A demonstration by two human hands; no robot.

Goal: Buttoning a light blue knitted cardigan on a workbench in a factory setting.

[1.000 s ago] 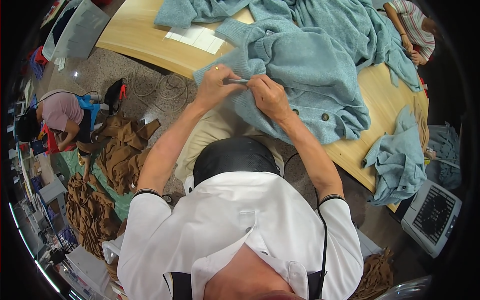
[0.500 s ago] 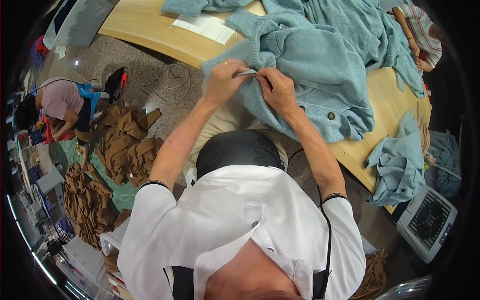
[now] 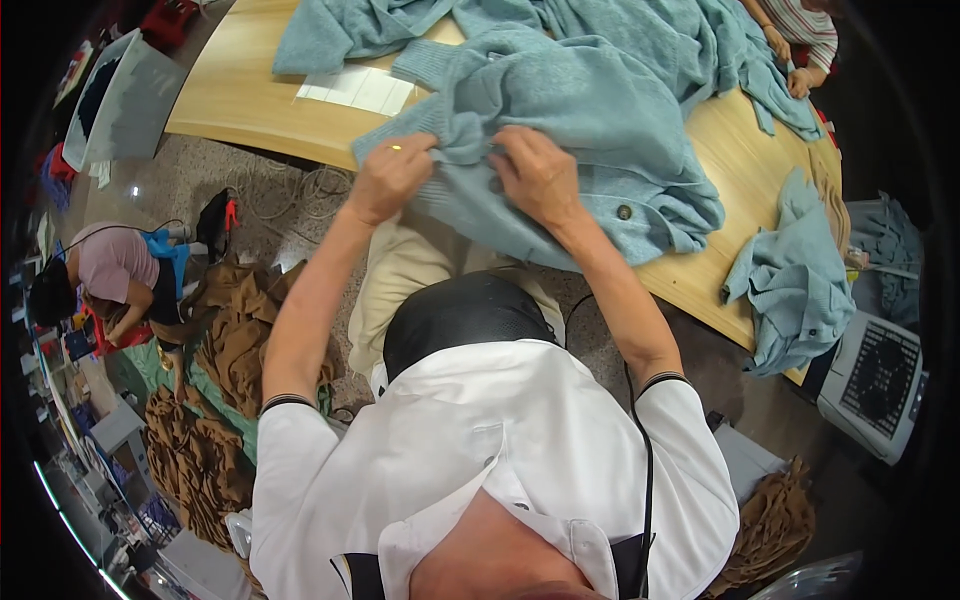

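Note:
A light blue-green knitted cardigan (image 3: 600,120) with dark round buttons lies bunched on the table in front of me. My left hand (image 3: 393,178) is closed on its edge, near the ribbed part at the table's front edge. To the right, my right hand (image 3: 538,178) is over the same cardigan, thumb and fingers pinched together. What sits between those fingertips is too small to make out. A dark button (image 3: 624,212) shows on the knit to the right of that hand.
More blue-green knitwear (image 3: 350,35) covers the far part of the wooden table (image 3: 230,100), beside white paper (image 3: 357,90). Another garment (image 3: 795,275) hangs over the right edge near a grey device (image 3: 875,385). Two people work nearby. Brown garments (image 3: 195,440) lie heaped on the left.
My hands have moved apart: the left went left and down, still gripping the cardigan, and the right came away from it. The whole view has shifted slightly.

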